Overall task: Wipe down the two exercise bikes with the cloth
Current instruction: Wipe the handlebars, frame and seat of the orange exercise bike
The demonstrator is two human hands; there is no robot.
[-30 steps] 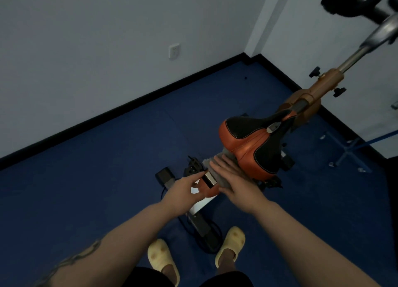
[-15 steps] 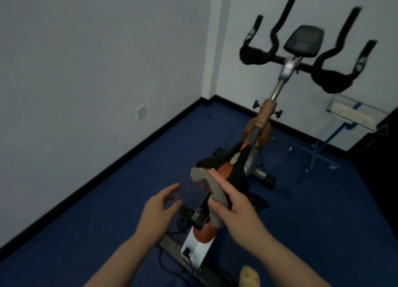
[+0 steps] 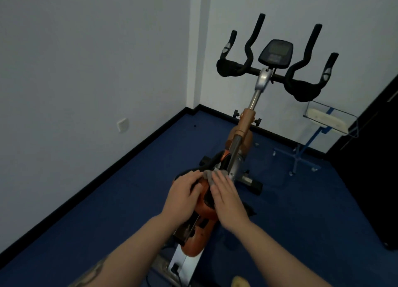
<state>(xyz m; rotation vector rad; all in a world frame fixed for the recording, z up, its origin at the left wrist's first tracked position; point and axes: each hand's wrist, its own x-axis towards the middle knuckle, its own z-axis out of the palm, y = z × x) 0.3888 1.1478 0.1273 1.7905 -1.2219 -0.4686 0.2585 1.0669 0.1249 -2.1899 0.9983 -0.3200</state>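
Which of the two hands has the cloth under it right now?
The right hand: the grey cloth shows at its fingertips on the saddle. The left hand rests bare on the saddle's other side.

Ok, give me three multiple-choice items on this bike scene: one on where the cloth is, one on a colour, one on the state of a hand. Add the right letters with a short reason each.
1. Where is the grey cloth?
A. On the floor
B. On the saddle, under the right hand's fingertips
C. Draped over the handlebars

2. What colour is the bike's frame post below the handlebar stem?
A. Orange
B. Green
C. White

3. How is the left hand placed?
A. Hanging at the person's side
B. Gripping a handlebar
C. Resting on the saddle's left side

Answers: 1 B, the cloth shows just past the right fingertips on the saddle. 2 A, the post is plainly orange. 3 C, the left hand lies on the saddle beside the right hand.
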